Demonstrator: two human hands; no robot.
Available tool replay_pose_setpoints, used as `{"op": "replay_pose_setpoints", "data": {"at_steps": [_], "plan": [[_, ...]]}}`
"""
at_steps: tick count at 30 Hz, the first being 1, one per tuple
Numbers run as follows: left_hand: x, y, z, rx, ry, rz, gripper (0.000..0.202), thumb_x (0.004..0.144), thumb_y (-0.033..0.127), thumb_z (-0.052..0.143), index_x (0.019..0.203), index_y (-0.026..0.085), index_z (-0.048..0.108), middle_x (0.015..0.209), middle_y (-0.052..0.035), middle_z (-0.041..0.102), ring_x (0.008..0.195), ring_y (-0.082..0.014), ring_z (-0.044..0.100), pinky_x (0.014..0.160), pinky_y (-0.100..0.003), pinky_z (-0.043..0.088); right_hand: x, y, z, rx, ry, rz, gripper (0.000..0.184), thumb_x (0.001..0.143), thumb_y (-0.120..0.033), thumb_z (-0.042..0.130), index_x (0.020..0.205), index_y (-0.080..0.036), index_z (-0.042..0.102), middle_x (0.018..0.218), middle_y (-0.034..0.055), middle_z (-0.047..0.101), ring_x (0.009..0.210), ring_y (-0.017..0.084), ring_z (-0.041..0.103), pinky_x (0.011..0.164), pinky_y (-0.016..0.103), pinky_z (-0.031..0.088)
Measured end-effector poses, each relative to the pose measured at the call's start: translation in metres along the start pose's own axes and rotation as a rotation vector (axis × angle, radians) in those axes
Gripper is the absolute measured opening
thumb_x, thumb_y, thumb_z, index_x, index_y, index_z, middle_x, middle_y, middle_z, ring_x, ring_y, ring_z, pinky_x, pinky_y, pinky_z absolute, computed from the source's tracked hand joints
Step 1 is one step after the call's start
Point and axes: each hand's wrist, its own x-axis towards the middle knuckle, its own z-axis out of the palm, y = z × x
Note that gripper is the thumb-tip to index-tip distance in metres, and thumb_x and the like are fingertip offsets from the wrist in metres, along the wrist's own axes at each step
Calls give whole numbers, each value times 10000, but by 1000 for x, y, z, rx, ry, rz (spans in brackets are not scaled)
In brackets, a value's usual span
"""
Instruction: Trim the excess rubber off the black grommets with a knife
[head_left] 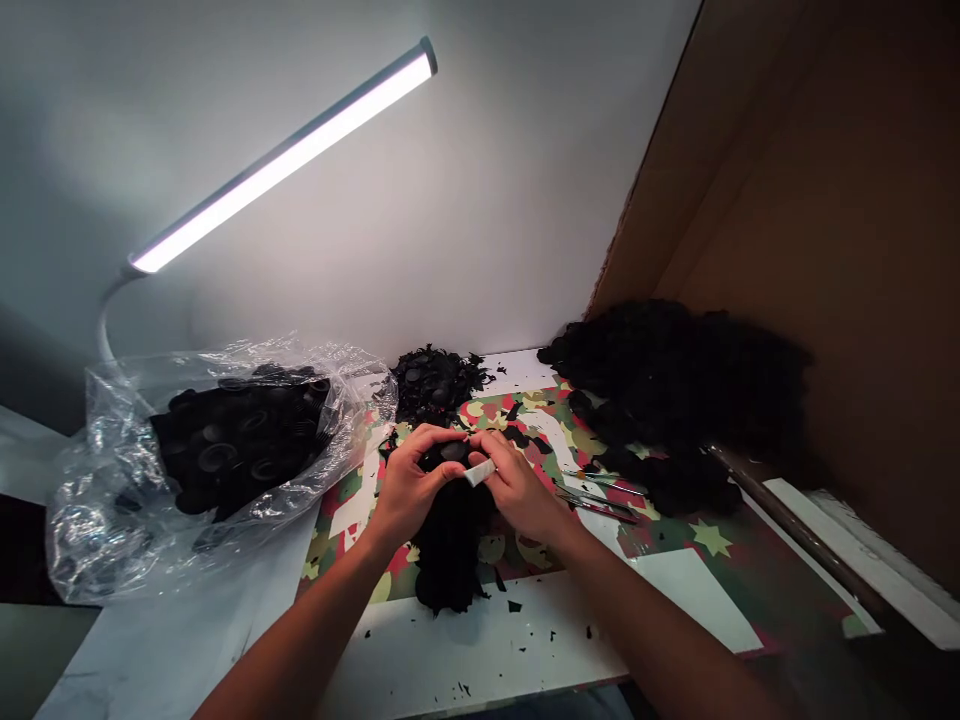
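Note:
Above the middle of the table, my left hand (420, 475) and my right hand (517, 485) are closed at the fingertips around a small black rounded piece (454, 452). Its exact kind is hard to make out, as the fingers cover part of it. Something white (480, 472), like a wrap or a small sleeve, shows at my right thumb. Directly below my hands lies a pile of black pieces (450, 560). Several metal tweezers (600, 495) rest to the right of my right hand.
At left, a clear plastic bag (105, 500) holds many black round parts. Black scraps (439, 385) are heaped at the back, and a larger black heap (682, 370) leans by the cardboard (810, 200) at right. A lit bar lamp (292, 160) hangs above the patterned table covering (712, 540).

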Motion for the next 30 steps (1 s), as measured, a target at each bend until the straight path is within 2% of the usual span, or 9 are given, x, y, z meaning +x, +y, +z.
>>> {"op": "replay_pose_setpoints", "data": {"at_steps": [3,7,11,14,18,22,25,28,30], "plan": [[6,1,-8,70,-82,-50,363,657,249,871,1014,260,801,945,-47,753,902,-238,660,821,-311,487,-1,1,2,-128,-10,-49,164,937,-143,466,843,-238,561,861,32,567,885,221,528,812,357,487],[13,7,-21,214,-195,-47,379,632,192,865,1001,250,795,882,-24,750,835,-211,647,778,-298,485,-1,6,1,-179,-20,-74,122,923,-128,508,933,-235,566,931,54,569,936,239,515,823,374,482],[11,6,-21,-7,-143,-94,256,735,267,793,979,196,769,975,-60,738,893,-214,648,752,-280,490,-2,4,2,-178,23,-58,121,930,-137,510,975,-238,556,979,61,560,949,238,535,828,378,480],[6,-4,-13,-217,-70,-186,261,763,312,766,986,178,754,911,-49,733,822,-187,648,721,-262,488,-1,1,3,-165,21,-64,75,945,-161,510,947,-233,530,966,57,548,923,229,535,811,367,470],[1,-12,-3,-183,3,-250,218,707,256,793,908,178,761,840,-21,740,768,-166,640,714,-248,480,1,2,0,-221,-3,-103,80,977,-217,516,899,-224,531,894,35,541,869,219,517,784,349,435],[0,-6,-1,-107,-31,-246,166,680,196,772,845,183,775,821,-17,756,776,-179,655,725,-255,487,7,3,-8,-329,-55,-159,214,1000,-330,533,822,-212,528,792,18,522,798,210,481,763,339,397],[0,0,-2,-93,-52,-264,158,656,164,773,813,183,783,781,-11,752,738,-175,652,702,-253,489,11,3,-14,-392,-173,-226,297,1024,-375,489,781,-206,512,763,10,519,762,198,459,751,329,373],[0,0,-2,-161,-82,-301,157,638,173,808,794,169,785,731,-6,731,685,-154,631,669,-240,476,14,4,-14,-395,-251,-277,354,1053,-332,427,734,-199,502,714,-2,521,749,184,459,743,313,349],[-2,-3,2,-326,-49,-352,176,628,235,845,765,156,767,704,-5,711,649,-138,612,643,-231,469,15,5,-10,-407,-189,-336,371,1056,-293,425,702,-194,482,669,-13,515,732,174,455,742,309,330]]}}
